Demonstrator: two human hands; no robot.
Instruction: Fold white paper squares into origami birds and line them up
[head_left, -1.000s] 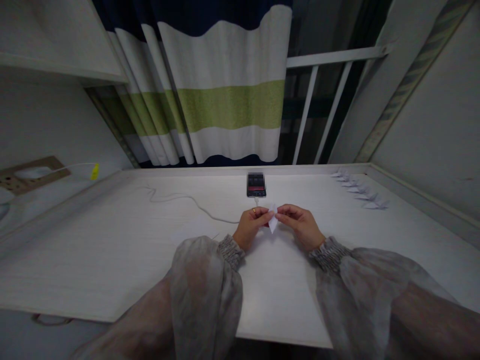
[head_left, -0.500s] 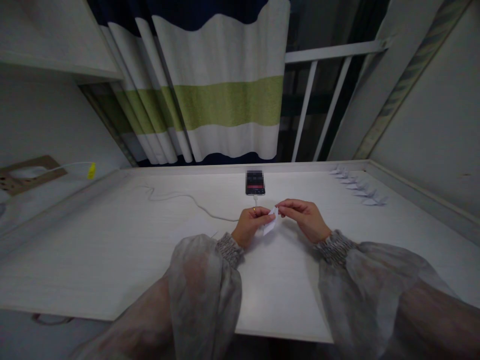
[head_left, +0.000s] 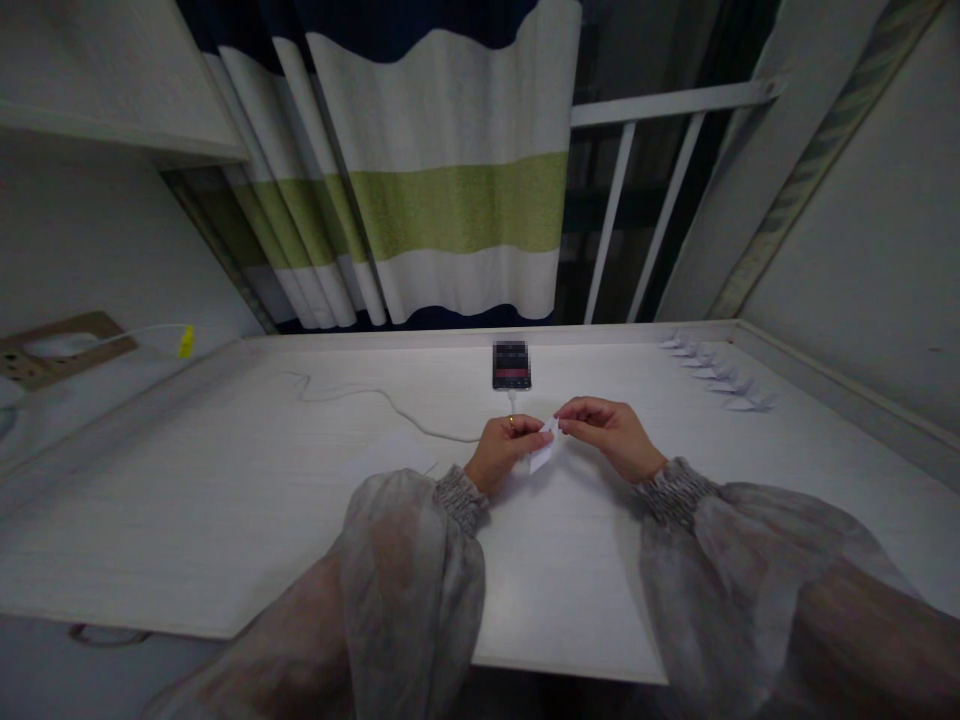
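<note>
A small piece of folded white paper is held above the white desk. My left hand pinches it between thumb and fingers from the left, and a ring shows on one finger. From the right, the fingertips of my right hand are closed on the paper's upper corner. The folds under my fingers are partly hidden. Several folded white paper figures stand in a row at the desk's far right.
Behind my hands a phone lies on the desk, with a white cable running off to the left. A power strip is at the far left. Beyond the desk hang a striped curtain and white window bars.
Both hands stay almost in place on the paper. My right fingers have drawn slightly closer together at its upper corner.
</note>
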